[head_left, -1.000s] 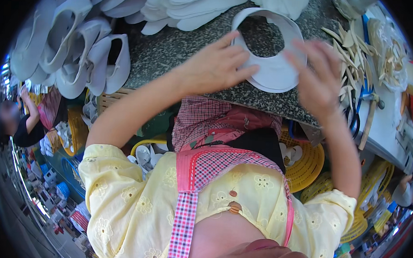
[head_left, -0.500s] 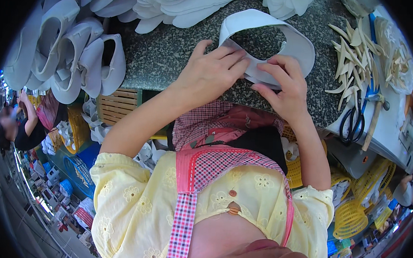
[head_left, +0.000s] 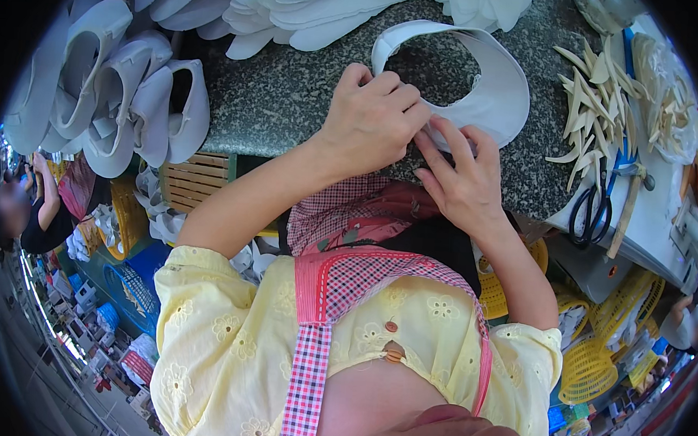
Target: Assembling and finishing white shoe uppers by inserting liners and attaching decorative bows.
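Note:
A white shoe upper (head_left: 507, 88), an open loop of soft material, lies on the speckled stone tabletop (head_left: 292, 97) near its front edge. My left hand (head_left: 376, 113) is closed at the loop's near-left edge, its fingers curled and thumb hidden. Close beside it, my right hand (head_left: 463, 173) has its fingertips on the near edge of the upper, with the thumb low and partly under the fingers. The small part of the edge between both hands is mostly covered by the fingers.
White shoe uppers (head_left: 113, 87) stand in a row at the left. Stacked white sole-shaped pieces (head_left: 328, 15) lie at the back. On the right are curved cream pieces (head_left: 596, 105), black-handled scissors (head_left: 591, 215), a hammer (head_left: 627, 209) and a yellow basket (head_left: 589, 373). Another person (head_left: 42, 202) is far left.
My left hand has turned and its fingers have curled in more tightly. My right hand has shifted slightly left and down, closer to the left. The upper has tilted flatter toward the table.

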`<state>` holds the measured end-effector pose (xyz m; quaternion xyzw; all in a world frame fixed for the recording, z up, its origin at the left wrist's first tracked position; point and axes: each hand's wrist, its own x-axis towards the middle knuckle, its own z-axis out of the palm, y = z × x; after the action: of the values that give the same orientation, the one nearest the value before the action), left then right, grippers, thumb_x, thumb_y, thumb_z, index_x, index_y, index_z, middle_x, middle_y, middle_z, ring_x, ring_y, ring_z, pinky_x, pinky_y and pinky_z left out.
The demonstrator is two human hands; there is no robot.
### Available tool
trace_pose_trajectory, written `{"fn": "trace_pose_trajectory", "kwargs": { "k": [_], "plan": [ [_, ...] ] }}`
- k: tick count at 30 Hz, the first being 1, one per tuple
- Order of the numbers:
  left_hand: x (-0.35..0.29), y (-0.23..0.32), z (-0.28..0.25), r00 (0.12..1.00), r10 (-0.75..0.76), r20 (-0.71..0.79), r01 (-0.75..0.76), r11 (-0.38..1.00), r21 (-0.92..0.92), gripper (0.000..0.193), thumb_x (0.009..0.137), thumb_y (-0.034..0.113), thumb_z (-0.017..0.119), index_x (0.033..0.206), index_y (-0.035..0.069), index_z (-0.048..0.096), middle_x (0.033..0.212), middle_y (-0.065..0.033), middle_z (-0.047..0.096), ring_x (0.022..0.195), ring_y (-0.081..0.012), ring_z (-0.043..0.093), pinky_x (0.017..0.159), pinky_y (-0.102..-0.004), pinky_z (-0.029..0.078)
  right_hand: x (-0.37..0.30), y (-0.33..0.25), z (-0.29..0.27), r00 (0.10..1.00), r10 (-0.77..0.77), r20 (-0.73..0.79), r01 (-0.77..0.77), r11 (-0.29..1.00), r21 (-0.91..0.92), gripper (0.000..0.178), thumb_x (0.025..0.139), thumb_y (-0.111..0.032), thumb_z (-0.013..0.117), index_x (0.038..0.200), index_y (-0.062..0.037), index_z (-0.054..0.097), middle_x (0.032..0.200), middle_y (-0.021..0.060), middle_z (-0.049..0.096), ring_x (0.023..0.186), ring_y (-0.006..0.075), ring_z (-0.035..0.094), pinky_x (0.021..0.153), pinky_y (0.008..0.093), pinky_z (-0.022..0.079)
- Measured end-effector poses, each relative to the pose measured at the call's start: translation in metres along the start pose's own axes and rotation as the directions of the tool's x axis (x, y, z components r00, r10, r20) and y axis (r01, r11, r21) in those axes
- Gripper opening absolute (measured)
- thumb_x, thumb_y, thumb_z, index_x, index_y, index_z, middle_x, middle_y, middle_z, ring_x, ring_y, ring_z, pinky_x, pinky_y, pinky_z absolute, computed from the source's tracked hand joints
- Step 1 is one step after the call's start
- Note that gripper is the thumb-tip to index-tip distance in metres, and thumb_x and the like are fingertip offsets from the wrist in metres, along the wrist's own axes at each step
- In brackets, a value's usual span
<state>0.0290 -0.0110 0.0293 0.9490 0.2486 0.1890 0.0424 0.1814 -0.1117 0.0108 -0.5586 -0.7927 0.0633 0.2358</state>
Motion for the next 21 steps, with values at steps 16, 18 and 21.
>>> {"fn": "trace_pose_trajectory", "kwargs": {
  "k": [16, 18, 21],
  "plan": [
    [-0.026, 0.001, 0.013, 0.991, -0.041, -0.125, 0.044, 0.999, 0.022, 0.027, 0.063, 0.01, 0.058, 0.089, 0.014, 0.061, 0.088, 0.0047, 0.058, 0.076, -0.0123, 0.055, 0.064, -0.0275, 0.037, 0.022, 0.017, -0.003, 0.979, -0.026, -0.202, 0.056, 0.988, 0.146, 0.037, 0.058, -0.008, 0.063, 0.095, -0.0075, 0.059, 0.095, 0.0058, 0.055, 0.079, 0.0233, 0.054, 0.065, 0.0334, 0.043],
    [-0.022, 0.002, 0.015, 0.99, -0.071, -0.124, 0.073, 0.997, 0.011, 0.027, 0.062, 0.01, 0.059, 0.089, 0.013, 0.061, 0.088, 0.0038, 0.058, 0.075, -0.0124, 0.055, 0.063, -0.0271, 0.038, 0.025, 0.018, -0.001, 0.988, 0.011, -0.153, 0.004, 0.995, 0.098, 0.037, 0.058, -0.007, 0.063, 0.094, -0.0074, 0.059, 0.09, 0.0053, 0.056, 0.077, 0.0223, 0.053, 0.062, 0.032, 0.043],
    [-0.025, 0.004, 0.014, 0.989, -0.086, -0.117, 0.09, 0.995, 0.035, 0.027, 0.061, 0.01, 0.058, 0.088, 0.012, 0.061, 0.088, 0.0026, 0.058, 0.076, -0.0126, 0.055, 0.061, -0.0263, 0.039, 0.026, 0.021, 0.003, 0.987, -0.008, -0.163, 0.02, 0.998, 0.068, 0.032, 0.058, -0.009, 0.061, 0.09, -0.0065, 0.061, 0.082, 0.0032, 0.054, 0.073, 0.0191, 0.053, 0.058, 0.0285, 0.043]
  ]
}}
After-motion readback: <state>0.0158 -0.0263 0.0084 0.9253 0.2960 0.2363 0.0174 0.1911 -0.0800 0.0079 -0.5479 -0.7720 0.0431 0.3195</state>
